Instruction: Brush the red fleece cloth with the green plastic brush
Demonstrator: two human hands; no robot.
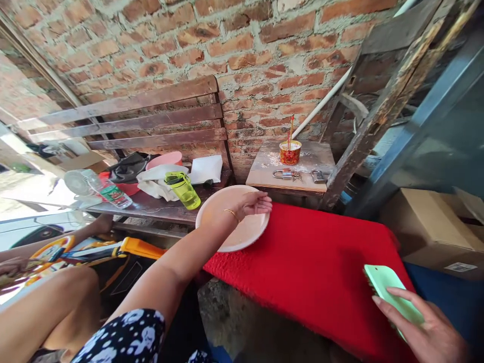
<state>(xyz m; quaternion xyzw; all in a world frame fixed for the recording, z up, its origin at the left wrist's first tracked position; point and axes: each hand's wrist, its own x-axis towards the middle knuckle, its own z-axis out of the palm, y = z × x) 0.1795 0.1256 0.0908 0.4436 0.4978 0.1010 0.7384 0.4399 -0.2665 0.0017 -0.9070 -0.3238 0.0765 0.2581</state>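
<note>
The right hand's [434,325] fingers clamp a mint-green oblong brush [391,280] over the right edge of the red cloth-covered surface [310,262]; red cloth stretches to the round whitish basin [245,237], where the left hand's [254,204] fingers, loosely bent, overhang the rim.

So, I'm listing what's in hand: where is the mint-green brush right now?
The mint-green brush is at lower right in the head view, in the person's right hand, over the red cloth's right end.
</note>
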